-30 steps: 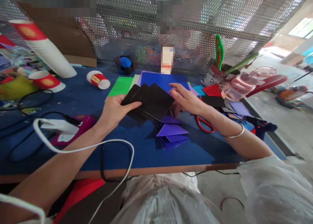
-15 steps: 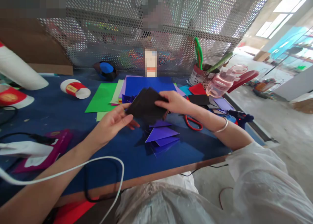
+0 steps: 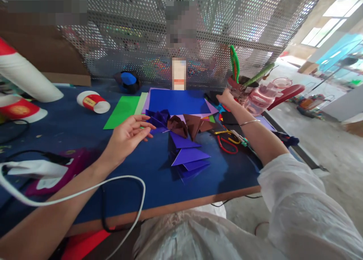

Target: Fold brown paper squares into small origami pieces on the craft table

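Observation:
My left hand (image 3: 127, 133) hovers open, palm up, over the blue table (image 3: 85, 139), its fingertips beside crumpled blue folded paper (image 3: 159, 118). My right hand (image 3: 227, 97) is stretched to the back right, fingers closed on the edge of a stack of black paper (image 3: 212, 96) next to a plant pot (image 3: 241, 89). Brown folded pieces (image 3: 187, 126) and a pile of purple folded triangles (image 3: 188, 158) lie between my arms. A large blue sheet (image 3: 177, 101) lies behind them.
Red-handled scissors (image 3: 227, 144) lie under my right forearm. A green sheet (image 3: 121, 110), a tipped paper cup (image 3: 93, 102), a pink plastic bottle (image 3: 261, 97), a white cable (image 3: 85, 192) and a magenta tool (image 3: 70, 163) are around. A perforated metal screen (image 3: 198, 33) backs the table.
My right hand took the black paper stack from my left hand and carried it to the back right. My left hand opened and stayed near the folded pieces.

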`<move>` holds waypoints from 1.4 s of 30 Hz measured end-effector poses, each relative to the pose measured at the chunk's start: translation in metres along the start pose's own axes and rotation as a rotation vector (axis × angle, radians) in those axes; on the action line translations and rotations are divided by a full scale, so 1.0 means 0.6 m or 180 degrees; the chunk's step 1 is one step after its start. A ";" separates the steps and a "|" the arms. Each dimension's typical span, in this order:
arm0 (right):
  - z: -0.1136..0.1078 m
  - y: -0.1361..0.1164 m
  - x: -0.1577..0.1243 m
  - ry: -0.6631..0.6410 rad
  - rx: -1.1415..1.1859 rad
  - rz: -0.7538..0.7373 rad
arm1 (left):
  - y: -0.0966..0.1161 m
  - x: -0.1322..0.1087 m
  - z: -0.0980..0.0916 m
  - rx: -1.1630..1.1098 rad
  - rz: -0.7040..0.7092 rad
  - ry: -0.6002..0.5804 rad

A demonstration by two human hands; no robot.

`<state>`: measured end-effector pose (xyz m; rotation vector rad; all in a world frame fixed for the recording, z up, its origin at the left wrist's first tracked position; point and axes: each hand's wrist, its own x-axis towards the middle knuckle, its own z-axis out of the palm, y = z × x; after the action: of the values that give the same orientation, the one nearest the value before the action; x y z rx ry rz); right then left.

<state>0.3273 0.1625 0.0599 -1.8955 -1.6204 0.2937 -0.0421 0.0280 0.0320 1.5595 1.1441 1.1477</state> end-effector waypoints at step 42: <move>0.062 -0.019 -0.356 -0.0882 -0.0225 -0.2840 | -0.027 0.089 -0.021 0.2398 0.0434 -0.0103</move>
<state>0.2506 -0.0284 -0.0096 -1.0306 -2.4949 0.1130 -0.0490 0.0846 0.0288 2.2347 1.5722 0.7979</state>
